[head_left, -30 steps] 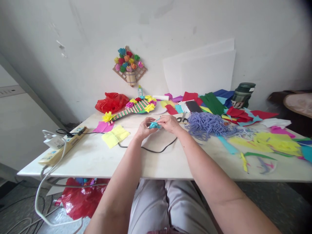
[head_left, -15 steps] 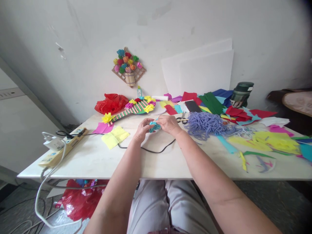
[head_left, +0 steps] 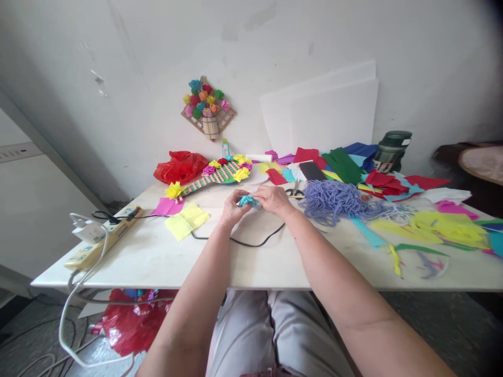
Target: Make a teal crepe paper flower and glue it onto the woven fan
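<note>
Crumpled light-blue crepe paper, shaped like a small flower (head_left: 248,201), is held over the middle of the table by my left hand (head_left: 233,207), its fingers closed around the near side. My right hand (head_left: 272,199) is closed in a pinch against the flower's right side. A thin wooden stick (head_left: 294,197) pokes out to the right of that hand; its other end is mostly hidden by my fingers. Just beyond lie black-handled scissors (head_left: 293,190). Left of my hands rests a green-and-striped lute-shaped craft (head_left: 212,179) trimmed with paper flowers.
Purple yarn (head_left: 334,203) lies heaped on the right, near a dark phone (head_left: 312,170) and coloured paper (head_left: 341,163). A dark green bottle (head_left: 391,151) stands behind. A black cable (head_left: 251,245) crosses the table from a power strip (head_left: 104,238). Yellow sheets (head_left: 187,221) lie left.
Both hands stay nearly in place, with small finger shifts around the blue flower. The whole view has drifted slightly; nothing has been put down.
</note>
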The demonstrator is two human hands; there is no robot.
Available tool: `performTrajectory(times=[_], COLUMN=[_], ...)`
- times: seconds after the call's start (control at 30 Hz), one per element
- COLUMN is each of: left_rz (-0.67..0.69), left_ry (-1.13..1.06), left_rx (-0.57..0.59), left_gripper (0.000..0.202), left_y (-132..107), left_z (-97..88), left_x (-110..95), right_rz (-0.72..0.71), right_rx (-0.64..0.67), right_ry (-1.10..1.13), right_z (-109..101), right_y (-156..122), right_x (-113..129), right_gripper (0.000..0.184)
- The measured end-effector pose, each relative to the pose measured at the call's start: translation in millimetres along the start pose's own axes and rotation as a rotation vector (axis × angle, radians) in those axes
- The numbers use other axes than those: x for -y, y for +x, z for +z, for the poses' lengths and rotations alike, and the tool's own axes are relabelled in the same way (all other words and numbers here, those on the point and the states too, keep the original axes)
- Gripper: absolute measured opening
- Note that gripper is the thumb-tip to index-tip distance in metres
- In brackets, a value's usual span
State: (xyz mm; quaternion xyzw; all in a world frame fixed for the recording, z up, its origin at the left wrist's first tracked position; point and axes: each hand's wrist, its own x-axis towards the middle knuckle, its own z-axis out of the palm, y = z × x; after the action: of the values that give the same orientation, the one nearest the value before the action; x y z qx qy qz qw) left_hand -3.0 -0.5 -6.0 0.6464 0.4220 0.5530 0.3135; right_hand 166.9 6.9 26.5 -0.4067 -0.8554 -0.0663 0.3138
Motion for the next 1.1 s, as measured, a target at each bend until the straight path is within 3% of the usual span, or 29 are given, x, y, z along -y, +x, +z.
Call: performTrajectory(times=[0.17,0.63,0.9,1.1], left_rz=[0.068,0.086,0.099,0.105], left_ry=[0.026,0.052,0.04,0.027], left_rx=[-0.021,-0.089,-0.116,-0.114], left_gripper=[0.033,0.03,0.029,0.03], left_y=[0.8,1.8,1.9,2.6], left_z=[-0.7,-4.3,-5.5,-5.9], left_x=[1.8,1.8,1.6,3.9], right_rz=[0.0,0.035,0.114,0.142], right_rx=[-0.034,-0.026,0.082,0.067], right_ry=[0.055,0.019,0.009,0.034], right_z=[-0.2,-2.8,-8.5,-6.3], right_y=[0.0,-2.5,-3.2,-4.5], right_x=[-0.9,-4.0,-2.5,-3.7], right_gripper=[0.025,0.022,0.025,0.024])
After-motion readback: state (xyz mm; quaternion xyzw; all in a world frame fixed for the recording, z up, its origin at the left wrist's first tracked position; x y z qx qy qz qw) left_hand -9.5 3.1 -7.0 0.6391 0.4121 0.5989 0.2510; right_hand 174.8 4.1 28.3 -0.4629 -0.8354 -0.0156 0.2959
